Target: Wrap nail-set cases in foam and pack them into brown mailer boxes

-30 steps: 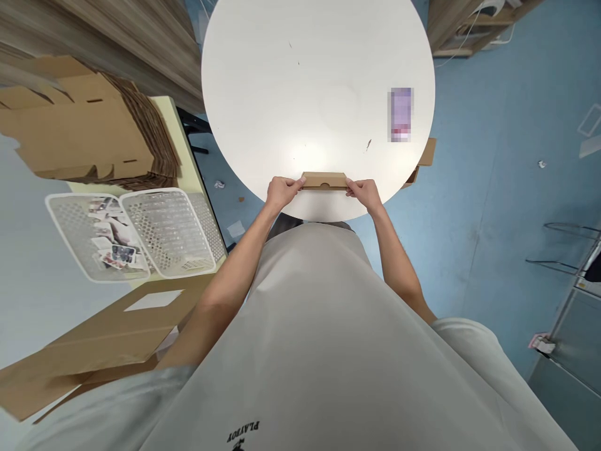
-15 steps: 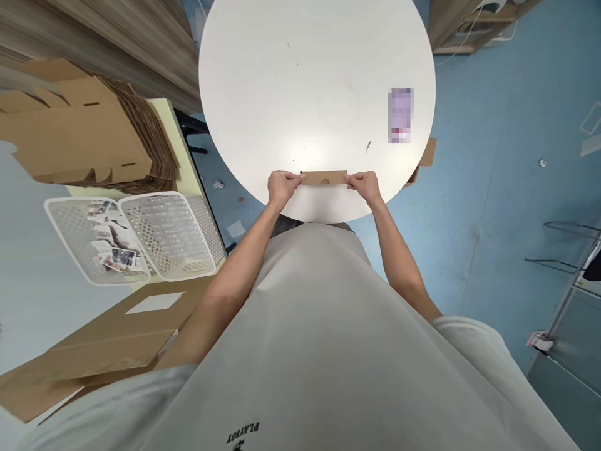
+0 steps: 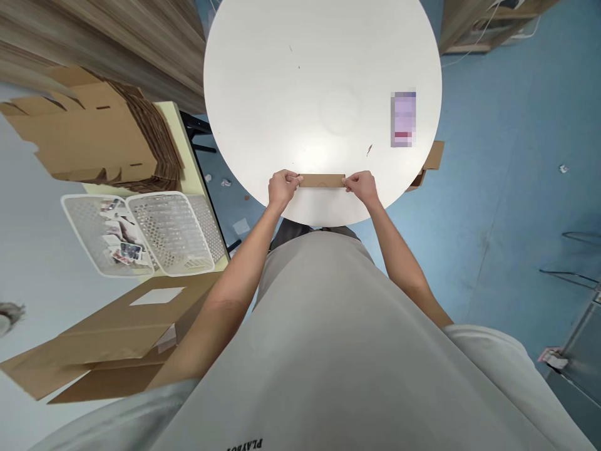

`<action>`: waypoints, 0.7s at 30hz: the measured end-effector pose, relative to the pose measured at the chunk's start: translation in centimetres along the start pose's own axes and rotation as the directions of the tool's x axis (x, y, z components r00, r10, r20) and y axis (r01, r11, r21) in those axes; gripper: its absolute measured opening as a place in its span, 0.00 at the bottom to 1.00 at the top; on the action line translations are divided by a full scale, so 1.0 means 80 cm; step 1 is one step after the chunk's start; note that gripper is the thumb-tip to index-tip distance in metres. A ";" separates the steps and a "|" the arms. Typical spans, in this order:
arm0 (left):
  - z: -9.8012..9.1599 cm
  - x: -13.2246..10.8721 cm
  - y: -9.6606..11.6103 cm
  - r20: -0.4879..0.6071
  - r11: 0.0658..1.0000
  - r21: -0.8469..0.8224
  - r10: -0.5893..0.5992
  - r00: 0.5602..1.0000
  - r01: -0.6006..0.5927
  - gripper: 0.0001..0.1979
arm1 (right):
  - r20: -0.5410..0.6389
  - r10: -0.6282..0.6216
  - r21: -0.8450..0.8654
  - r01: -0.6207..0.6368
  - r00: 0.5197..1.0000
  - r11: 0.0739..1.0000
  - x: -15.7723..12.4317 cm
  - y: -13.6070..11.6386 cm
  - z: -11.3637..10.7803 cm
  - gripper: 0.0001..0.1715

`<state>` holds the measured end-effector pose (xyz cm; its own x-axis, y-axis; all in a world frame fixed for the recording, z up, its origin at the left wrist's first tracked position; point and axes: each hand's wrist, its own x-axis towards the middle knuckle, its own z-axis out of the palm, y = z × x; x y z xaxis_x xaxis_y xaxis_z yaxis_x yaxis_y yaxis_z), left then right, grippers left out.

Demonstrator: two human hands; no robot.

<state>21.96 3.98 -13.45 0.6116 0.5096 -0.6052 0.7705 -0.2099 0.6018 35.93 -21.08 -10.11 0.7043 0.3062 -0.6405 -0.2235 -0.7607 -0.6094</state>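
Note:
A small, narrow brown cardboard box (image 3: 322, 181) is held level over the near edge of the round white table (image 3: 263, 81). My left hand (image 3: 282, 188) pinches its left end between thumb and fingers. At the opposite end, the fingertips of my right hand (image 3: 363, 186) are closed on the box too. Only the long side of the box faces me, so its inside is hidden. Farther right on the tabletop lies a blurred purple rectangular item (image 3: 404, 119), apart from both hands.
On my left, a stack of flattened cardboard boxes (image 3: 103, 131) stands beside two white plastic baskets (image 3: 171, 235), one holding cards or photos. A large open carton (image 3: 117, 319) is nearer me. Another carton (image 3: 432, 156) shows beyond the table's right edge.
The camera view has shifted slightly. Both hands keep their hold at the box's ends; the box seems turned a little, with its half-round notch now fainter.

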 end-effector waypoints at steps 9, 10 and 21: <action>0.011 0.001 -0.001 -0.104 0.998 -0.058 -0.037 0.994 0.032 0.24 | 0.048 -0.036 0.013 0.036 0.998 0.999 0.015 0.009 0.010 0.17; 0.011 -0.004 0.002 -0.110 0.999 -0.043 -0.027 0.994 0.022 0.25 | 0.049 -0.042 0.009 0.041 0.998 0.999 0.015 0.010 0.012 0.17; 0.030 -0.101 0.025 -0.154 0.992 0.109 -0.046 0.987 0.063 0.32 | -0.013 -0.147 -0.123 0.144 0.989 0.982 -0.053 0.031 0.001 0.25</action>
<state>18.99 -2.58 -8.65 0.5404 0.6409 -0.5451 0.8228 -0.2670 0.5017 32.32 -24.25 -8.97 0.7380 0.4075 -0.5379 -0.0346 -0.7732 -0.6332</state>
